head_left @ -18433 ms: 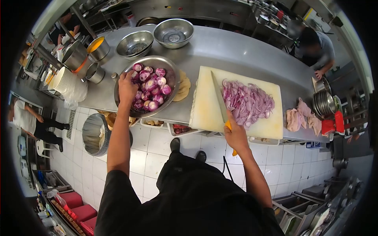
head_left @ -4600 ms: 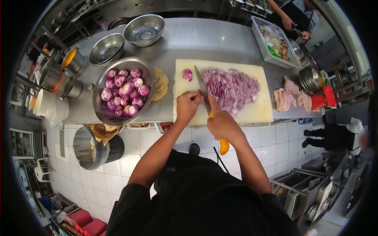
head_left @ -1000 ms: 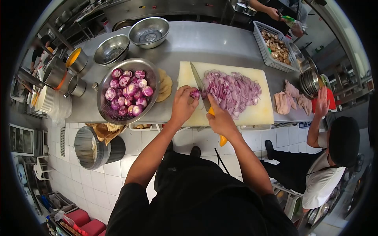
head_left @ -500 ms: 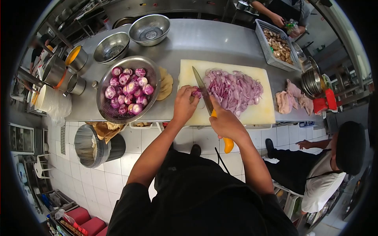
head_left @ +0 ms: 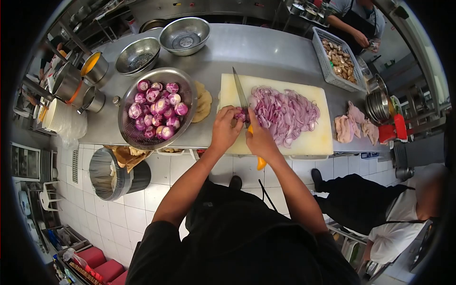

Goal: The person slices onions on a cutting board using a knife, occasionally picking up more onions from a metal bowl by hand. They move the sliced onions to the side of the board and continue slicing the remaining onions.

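By the board's (head_left: 323, 114) left edge, along the tabletop's (head_left: 256, 40) near edge, the left hand's (head_left: 226, 129) fingers pinch an onion (head_left: 241, 115); the right's (head_left: 261, 143) grip the knife (head_left: 240, 88). The onion is likely light, firm, slippery: best held by its sides, fingertips tucked back.

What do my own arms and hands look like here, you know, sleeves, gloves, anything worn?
Plain black sleeves end near the elbows, leaving both forearms bare. The left hand and right hand are ungloved; no watch or bracelet shows.
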Demonstrator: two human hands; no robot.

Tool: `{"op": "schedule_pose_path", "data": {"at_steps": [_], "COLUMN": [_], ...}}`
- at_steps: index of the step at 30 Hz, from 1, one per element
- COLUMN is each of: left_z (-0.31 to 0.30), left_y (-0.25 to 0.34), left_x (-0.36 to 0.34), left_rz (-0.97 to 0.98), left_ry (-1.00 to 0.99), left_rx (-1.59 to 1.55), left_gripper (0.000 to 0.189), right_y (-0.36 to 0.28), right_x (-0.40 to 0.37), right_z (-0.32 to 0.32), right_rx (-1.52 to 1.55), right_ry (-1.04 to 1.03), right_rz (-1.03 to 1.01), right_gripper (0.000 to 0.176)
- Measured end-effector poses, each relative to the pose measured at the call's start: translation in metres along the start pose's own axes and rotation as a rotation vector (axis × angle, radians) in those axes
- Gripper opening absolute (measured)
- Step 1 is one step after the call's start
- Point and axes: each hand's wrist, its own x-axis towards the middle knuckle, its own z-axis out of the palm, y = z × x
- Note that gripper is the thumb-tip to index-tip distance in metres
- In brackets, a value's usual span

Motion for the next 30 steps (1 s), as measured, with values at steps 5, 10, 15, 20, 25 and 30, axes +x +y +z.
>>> {"op": "schedule_pose_path", "data": {"at_steps": [5,10,15,20,25,30], "left_z": [0.001,0.003,0.003,0.001,0.002,0.002], "left_y": [0.000,-0.002,0.000,0.001,-0.001,-0.003], "left_x": [-0.002,-0.001,0.000,0.000,0.001,0.000], "left_rz": [0.001,0.025,0.004,-0.014,0.007,0.001], "left_ry": [0.004,0.038,0.046,0.030,0.041,0.048], "left_rx": [-0.022,-0.059,-0.046,-0.025,-0.018,-0.011], "left_gripper": [0.019,0.013,0.012,0.012,0.013,0.013], "right_y": [-0.029,-0.062,-0.046,0.021,0.017,-0.044], "right_x": [-0.011,-0.050,-0.056,-0.023,0.012,-0.017], "right_z": [-0.045,-0.075,-0.054,0.016,0.014,-0.051], "right_rx": [0.143,0.120,0.072,-0.131,-0.020,0.133], "right_ry": [-0.145,-0.255,-0.196,0.167,0.102,-0.171], "right_rz": [0.137,0.224,0.173,-0.192,-0.095,0.180], "right_gripper": [0.080,0.081,0.080,0.079,0.079,0.079]}}
